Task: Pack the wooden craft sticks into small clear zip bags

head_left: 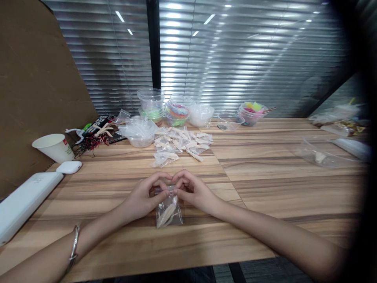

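A small clear zip bag (180,214) hangs or lies just above the table's near part, its top edge between my two hands. Inside it shows a pale, beige, elongated piece (167,214) whose kind I cannot make out. My left hand (147,194) pinches the bag's upper left edge with thumb and fingers. On the upper right edge, my right hand (196,192) pinches in the same way, the fingertips of both hands close together. Behind the hands lies a pile of similar small clear bags (182,141) with pale pieces in them.
Clear plastic tubs (150,104) with colourful contents line the back by the blinds. A tub with clear bags (140,137) stands left of the pile. At left are a paper cup (55,147), a white case (69,167) and a long white device (29,202). A larger plastic bag (319,157) lies right.
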{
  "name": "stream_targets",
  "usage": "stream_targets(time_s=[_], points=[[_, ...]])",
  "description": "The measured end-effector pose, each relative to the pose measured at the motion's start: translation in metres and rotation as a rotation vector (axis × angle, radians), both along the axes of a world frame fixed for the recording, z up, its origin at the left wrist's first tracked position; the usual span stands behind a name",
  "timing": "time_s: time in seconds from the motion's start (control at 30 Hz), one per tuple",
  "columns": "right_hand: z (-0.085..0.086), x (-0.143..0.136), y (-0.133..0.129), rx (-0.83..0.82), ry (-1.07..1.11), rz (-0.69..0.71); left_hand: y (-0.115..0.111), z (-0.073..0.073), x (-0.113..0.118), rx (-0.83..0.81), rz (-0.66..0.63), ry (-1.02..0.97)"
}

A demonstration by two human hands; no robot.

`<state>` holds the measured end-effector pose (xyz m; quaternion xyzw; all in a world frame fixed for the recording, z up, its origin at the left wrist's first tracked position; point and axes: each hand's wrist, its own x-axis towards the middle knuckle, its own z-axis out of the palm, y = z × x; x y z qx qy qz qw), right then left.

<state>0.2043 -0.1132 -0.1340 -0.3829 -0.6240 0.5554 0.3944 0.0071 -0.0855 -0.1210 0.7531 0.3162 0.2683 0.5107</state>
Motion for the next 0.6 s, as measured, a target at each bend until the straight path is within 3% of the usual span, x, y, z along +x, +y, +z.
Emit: stream_targets(time_s=[0.33,0.5,0.6], points=[[0.0,-0.002,-0.0002,0.061,0.01,0.041,0.0013,-0.0014,-0.0005,-0.071,0.014,-0.017],[0.0022,-0.0032,-0.0005,0.044,0.029,-0.005,0.0011,-0.0013,-0.0005,-0.105,-0.021,-0.003],[0.0024,-0.002,-0.0005,0.058,0.015,-0.048,0.0035,-0.0032,-0.0001,-0.047,0.023,0.026]])
